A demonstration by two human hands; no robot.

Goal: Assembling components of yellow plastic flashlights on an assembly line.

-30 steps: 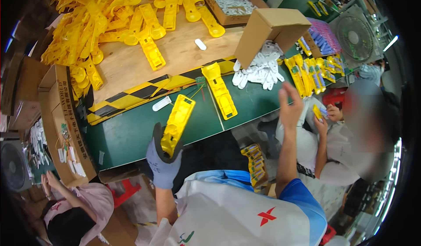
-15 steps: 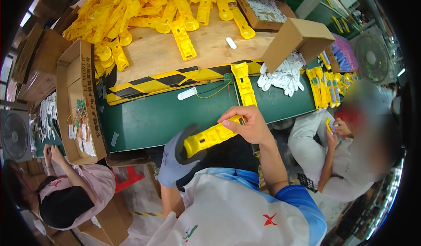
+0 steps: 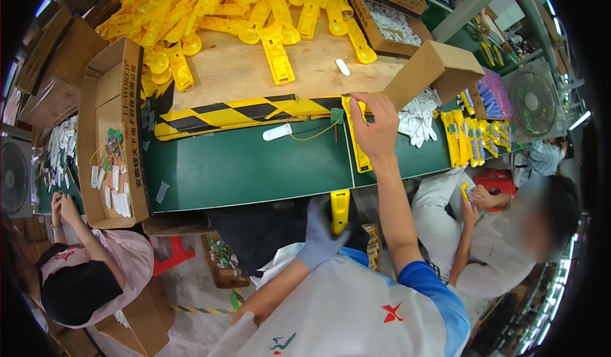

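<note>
Just short of the green table point(image 3: 254, 174), the gloved left hand point(image 3: 320, 237) blurs beside a yellow holder point(image 3: 340, 209); whether its fingers clamp it I cannot tell, and a loose hold could drop it. Farther off, the right hand point(image 3: 377, 128) curls over a second yellow holder point(image 3: 361, 158) on that table, grip unclear; pulling leftward could snag the wired circuit board point(image 3: 337, 114) alongside.

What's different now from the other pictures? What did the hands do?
The right hand let go of the first yellow piece and moved forward onto the second yellow piece, on the green table. The gloved left hand swung right; blur hides whether it still grips the first. The wired white piece and yellow pile stayed put.
</note>
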